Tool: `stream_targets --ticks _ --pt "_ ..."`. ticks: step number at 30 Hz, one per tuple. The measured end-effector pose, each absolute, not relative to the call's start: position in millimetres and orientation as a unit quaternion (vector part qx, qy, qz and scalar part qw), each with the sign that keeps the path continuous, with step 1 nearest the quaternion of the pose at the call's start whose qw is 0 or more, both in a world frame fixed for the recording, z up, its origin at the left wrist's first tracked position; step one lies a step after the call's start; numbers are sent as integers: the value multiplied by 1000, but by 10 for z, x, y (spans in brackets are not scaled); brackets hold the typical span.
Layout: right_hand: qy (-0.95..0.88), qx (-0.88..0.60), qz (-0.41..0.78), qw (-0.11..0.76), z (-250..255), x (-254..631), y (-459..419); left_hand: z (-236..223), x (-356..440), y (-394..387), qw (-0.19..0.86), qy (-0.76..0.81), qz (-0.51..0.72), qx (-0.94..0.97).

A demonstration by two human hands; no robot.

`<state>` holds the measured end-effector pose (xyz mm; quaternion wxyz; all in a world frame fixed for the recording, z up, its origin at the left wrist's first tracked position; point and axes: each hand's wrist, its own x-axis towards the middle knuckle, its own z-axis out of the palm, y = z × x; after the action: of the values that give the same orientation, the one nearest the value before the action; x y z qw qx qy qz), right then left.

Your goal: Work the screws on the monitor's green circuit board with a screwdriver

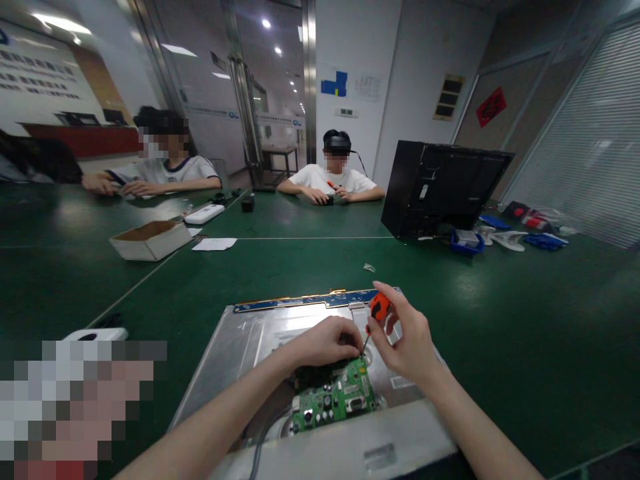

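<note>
My right hand [407, 333] grips the orange-and-black handle of a screwdriver [379, 307], tilted with its shaft pointing down and to the left. The tip reaches the far right corner of a green circuit board [337, 395]. At that same corner, the fingers of my left hand [330, 343] are pressed together close to the tip; whatever they may pinch is hidden. The board lies on the metal back of a flat display panel [215, 373], which has a blue circuit strip [300, 303] along its far edge. A grey cable [260, 440] runs from beside the board toward me.
A white open box [155, 241] and paper [215, 245] lie at left. A black monitor [440, 190] stands at the back right beside a blue tray [467, 241]. Two people [173, 170] sit across the green table [525, 333]. A blurred-out area covers the lower left.
</note>
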<state>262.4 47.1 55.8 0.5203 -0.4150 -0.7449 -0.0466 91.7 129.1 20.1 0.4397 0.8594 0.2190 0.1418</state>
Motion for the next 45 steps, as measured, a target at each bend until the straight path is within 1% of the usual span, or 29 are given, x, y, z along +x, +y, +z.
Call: stream_targets --ticks 5,11,21,33,45 --pt "-738 -416 -65 527 526 2630 502 203 919 1290 453 222 145 851" --pt "-742 -421 -78 516 497 2647 514 208 918 1274 460 225 142 847" --pt "-751 -421 -18 508 551 2630 463 208 914 1283 447 221 130 857" --pt "-741 -420 -72 519 494 2647 512 174 911 1298 436 214 140 863" --pt "-754 -412 -33 510 544 2632 460 213 910 1286 438 208 134 864"
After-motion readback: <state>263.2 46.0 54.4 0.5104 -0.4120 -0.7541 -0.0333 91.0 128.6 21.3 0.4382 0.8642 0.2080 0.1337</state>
